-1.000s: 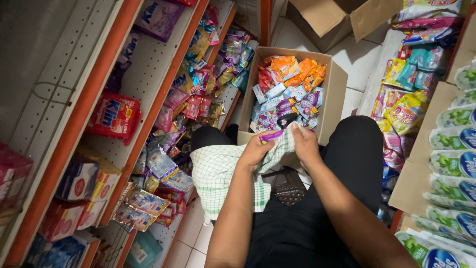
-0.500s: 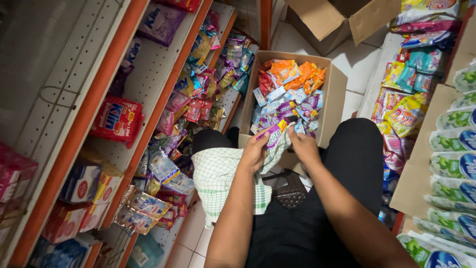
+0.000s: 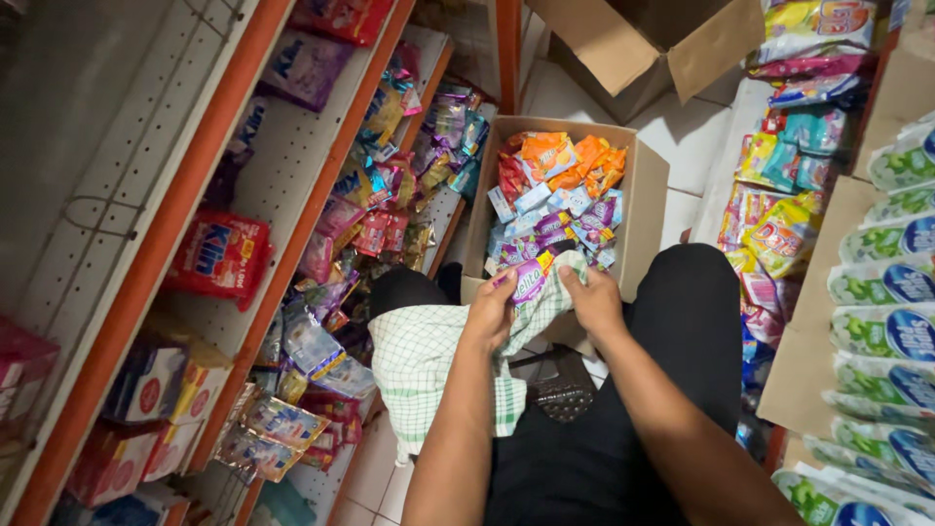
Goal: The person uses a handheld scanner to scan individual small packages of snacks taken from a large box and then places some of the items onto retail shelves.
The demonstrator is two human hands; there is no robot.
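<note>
Two hands are working at the near edge of one open cardboard box (image 3: 645, 209) sitting on the white tiled floor (image 3: 696, 161); a second, empty-looking box (image 3: 662, 44) is lying farther off. The left hand (image 3: 490, 310) is pinching one small purple sachet (image 3: 531, 280) between thumb and fingers, holding it just over the box's near rim. The right hand (image 3: 594, 298) is curling its fingers around a fold of a green-and-white checked cloth (image 3: 424, 356), which is draping across the person's lap and over the left knee. The sachet is glossy, purple with white lettering, slightly crumpled, and too small to tell more. The box is holding a heap of sachets too many to count: orange ones at the far end, purple, blue and red ones nearer. On the person's left, orange-edged shelves (image 3: 282, 244) with white pegboard backs are carrying packets and cartons; on the right, stacked green-and-white pouches (image 3: 881, 292) are lining the aisle.
</note>
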